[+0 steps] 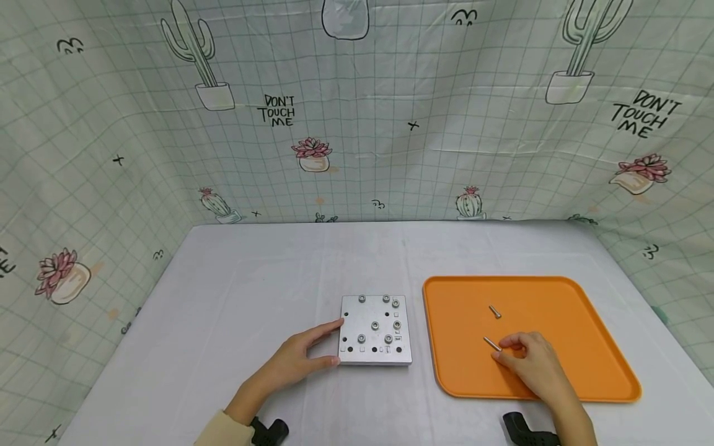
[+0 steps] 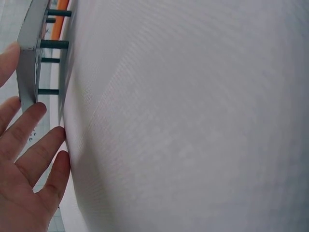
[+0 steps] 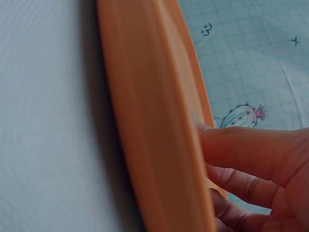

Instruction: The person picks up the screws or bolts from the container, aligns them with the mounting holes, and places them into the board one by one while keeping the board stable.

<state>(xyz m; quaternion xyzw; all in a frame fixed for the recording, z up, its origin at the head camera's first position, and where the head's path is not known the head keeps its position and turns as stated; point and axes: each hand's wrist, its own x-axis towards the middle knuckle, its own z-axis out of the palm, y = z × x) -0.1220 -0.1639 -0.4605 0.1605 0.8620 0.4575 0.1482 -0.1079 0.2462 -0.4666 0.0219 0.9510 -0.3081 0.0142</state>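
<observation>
A silver metal plate (image 1: 368,334) lies on the table with several socket-head screws set in its holes. Some screw shanks (image 2: 54,44) stick out beneath it in the left wrist view. At the plate's left edge, the index finger and thumb of my left hand (image 1: 292,365) touch it, fingers mostly straight. Over the orange tray (image 1: 457,378), my right hand (image 1: 532,365) pinches a thin metal screw (image 1: 491,343) at its near end, where the fingertips hide it. A second screw (image 1: 495,312) lies in the tray farther back.
A white cloth (image 1: 251,266) covers the table. Behind and at the sides hangs a grid-patterned curtain (image 1: 368,179) with cactus drawings. The tray has a raised rim and stands right of the plate, with a gap between.
</observation>
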